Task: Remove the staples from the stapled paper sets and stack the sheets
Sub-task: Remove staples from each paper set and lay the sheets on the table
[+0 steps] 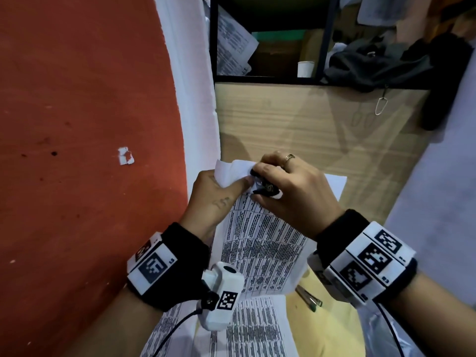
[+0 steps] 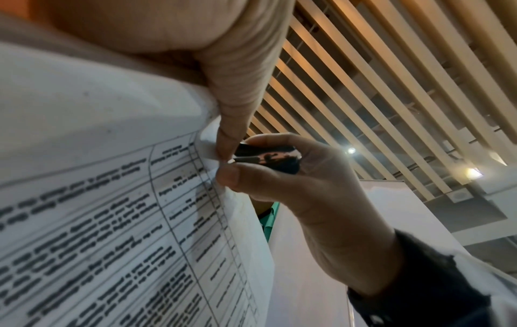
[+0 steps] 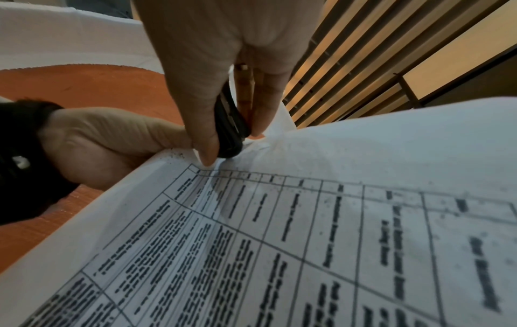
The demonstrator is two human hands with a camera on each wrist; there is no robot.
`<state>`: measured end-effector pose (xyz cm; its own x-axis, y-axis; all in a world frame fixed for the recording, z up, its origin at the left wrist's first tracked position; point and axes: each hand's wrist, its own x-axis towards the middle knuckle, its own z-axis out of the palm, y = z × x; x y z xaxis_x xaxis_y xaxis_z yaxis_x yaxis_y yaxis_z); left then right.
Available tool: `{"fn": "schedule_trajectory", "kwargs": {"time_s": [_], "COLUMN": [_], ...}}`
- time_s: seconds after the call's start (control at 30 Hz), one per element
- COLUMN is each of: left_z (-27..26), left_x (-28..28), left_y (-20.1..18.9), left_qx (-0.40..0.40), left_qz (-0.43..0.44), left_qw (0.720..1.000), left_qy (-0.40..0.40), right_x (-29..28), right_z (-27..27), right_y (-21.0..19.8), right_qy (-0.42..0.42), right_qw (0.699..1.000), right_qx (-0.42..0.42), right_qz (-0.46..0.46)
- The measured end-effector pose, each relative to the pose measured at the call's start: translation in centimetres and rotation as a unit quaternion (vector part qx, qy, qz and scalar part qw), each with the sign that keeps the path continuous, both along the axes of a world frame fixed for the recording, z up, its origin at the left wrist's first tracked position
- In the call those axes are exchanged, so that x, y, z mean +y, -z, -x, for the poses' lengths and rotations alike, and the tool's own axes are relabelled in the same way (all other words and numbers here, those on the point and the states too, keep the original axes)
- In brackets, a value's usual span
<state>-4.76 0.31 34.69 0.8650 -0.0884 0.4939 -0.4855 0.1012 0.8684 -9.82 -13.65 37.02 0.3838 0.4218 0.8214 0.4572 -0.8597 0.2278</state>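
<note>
The stapled paper set's [image 1: 260, 243] corner is pinched by the left hand [image 1: 213, 199]; just beside it, the black staple remover [image 1: 265, 188] is squeezed by the right hand [image 1: 291, 191].

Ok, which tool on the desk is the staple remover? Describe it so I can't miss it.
Start at the wooden desk by the red wall, then find the printed paper set held up between both hands. At its top corner, the right hand pinches a small black staple remover. Unlike the pen lying flat nearer the person, it is stubby and off the desk.
</note>
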Motion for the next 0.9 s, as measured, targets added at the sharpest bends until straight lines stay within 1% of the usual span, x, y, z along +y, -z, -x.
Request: {"fn": "schedule_trajectory", "kwargs": {"time_s": [0.2,0.43,0.6,0.9], "left_z": [0.68,0.63,0.48,0.26], "left_x": [-0.12,0.16,0.34,0.38], "left_y": [-0.33,-0.42,-0.4,-0.16], "left_qx": [0.006,0.042,0.057,0.075], "left_qz": [0.008,0.038,0.043,0.014], "left_qw": [1.0,0.996,0.993,0.992], "left_qy": [0.014,0.069,0.09,0.097], "right_x": [-0.11,-0.44,-0.66,-1.01], "right_z": [-0.22,-0.74,-0.78,-0.72], "right_y": [0.06,0.02,0.13,0.19], "right_qy": [-0.01,-0.029,-0.034,-0.033], "right_qw": [1.0,0.999,0.999,0.999], "right_qx": [0.003,0.01,0.012,0.001], "right_qz": [0.001,0.013,0.023,0.038]}}
